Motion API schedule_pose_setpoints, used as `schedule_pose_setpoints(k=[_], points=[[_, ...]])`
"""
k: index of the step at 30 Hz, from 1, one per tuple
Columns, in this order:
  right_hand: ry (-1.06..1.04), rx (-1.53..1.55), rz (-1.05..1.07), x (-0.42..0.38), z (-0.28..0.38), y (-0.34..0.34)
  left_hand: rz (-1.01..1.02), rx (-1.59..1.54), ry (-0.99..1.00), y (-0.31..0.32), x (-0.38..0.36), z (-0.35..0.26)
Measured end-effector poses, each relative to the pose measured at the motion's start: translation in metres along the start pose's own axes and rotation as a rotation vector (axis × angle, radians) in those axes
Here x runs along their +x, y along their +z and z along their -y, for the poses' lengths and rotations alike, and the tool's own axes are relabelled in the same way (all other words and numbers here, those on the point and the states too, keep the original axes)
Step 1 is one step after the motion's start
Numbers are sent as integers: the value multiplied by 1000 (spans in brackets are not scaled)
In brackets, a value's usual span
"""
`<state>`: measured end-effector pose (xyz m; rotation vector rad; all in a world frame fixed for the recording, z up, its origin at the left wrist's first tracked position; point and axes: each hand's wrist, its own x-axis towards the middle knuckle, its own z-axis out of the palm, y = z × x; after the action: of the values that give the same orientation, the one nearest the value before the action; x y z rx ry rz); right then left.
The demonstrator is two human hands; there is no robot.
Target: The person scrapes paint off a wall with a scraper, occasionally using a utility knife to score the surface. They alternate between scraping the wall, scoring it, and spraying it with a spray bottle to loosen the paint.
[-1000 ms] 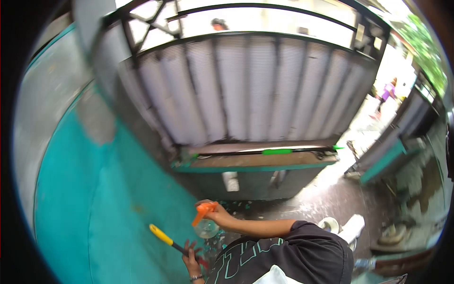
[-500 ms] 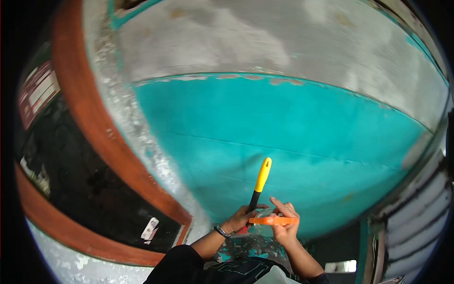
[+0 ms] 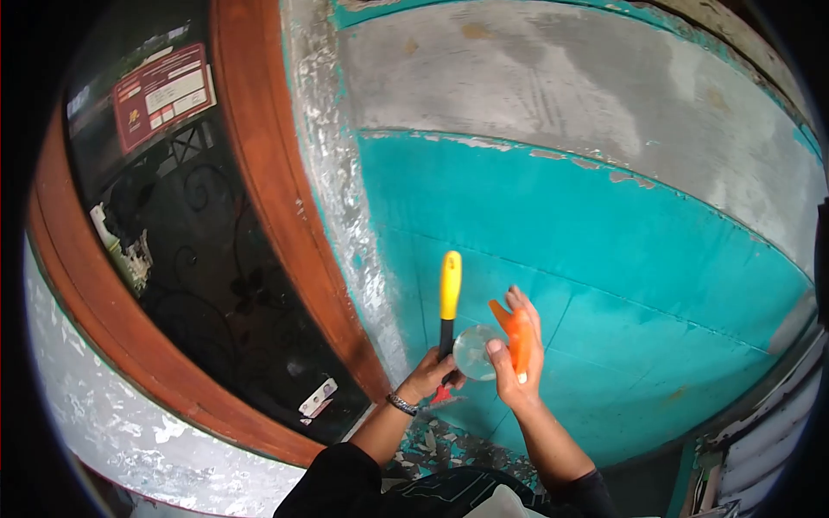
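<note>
My left hand (image 3: 426, 377) is closed around the black lower handle of a scraper (image 3: 450, 287). Its yellow grip end points up, and a bit of red shows below my fingers; the blade is not clearly visible. In my right hand (image 3: 530, 367) is a spray bottle with an orange trigger head (image 3: 520, 338) and a clear round body (image 3: 474, 353). The thumb presses on it, and the bottle body is tilted toward my left hand, close to the scraper handle.
Ahead stands a turquoise wall (image 3: 553, 233) with a bare grey band (image 3: 501, 78) above and peeling edges between. On the left is a brown-framed dark glass door (image 3: 268, 190) with stickers. Paint flakes (image 3: 432, 440) lie on the floor below. Corrugated sheeting (image 3: 768, 457) stands at right.
The view has turned left, showing more of the door. My right hand has rotated, so the orange head now stands upright rather than level. The scraper is still in my left hand.
</note>
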<state>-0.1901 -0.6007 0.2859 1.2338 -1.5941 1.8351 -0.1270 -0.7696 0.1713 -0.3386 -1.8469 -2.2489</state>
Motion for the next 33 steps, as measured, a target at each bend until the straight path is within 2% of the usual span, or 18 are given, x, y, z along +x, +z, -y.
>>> schedule_pose_setpoints(k=[1,2,4,8,13,15,17,18,20,22,25,30,33], points=[[-175,-268,116,10,1,0,9,80,-32,-2,-1,-3],[-179,-255,125,15,4,3,-6,84,-28,-1,-3,-2],[263,132,236,22,8,10,15,33,-43,-4,-8,-1],[279,210,94,29,-15,19,-161,173,-9,-9,-21,-8],[208,308,15,57,-14,33,-337,234,-109,-24,-80,-1],[-9,172,8,73,-21,43,-413,287,-166,-34,-114,19],[42,146,88,95,-20,46,-603,278,-254,-40,-145,38],[90,122,166,104,-18,47,-605,279,-262,-36,-156,40],[87,91,180,119,-14,54,-786,255,-355,-29,-174,40],[79,58,197,120,-12,56,-831,214,-378,-24,-188,44],[188,288,37,115,-9,44,-943,222,-354,-18,-200,54],[192,181,-48,84,-21,6,-912,341,-323,-19,-196,57],[131,88,-292,72,-25,-24,-819,464,-313,-26,-189,62]])
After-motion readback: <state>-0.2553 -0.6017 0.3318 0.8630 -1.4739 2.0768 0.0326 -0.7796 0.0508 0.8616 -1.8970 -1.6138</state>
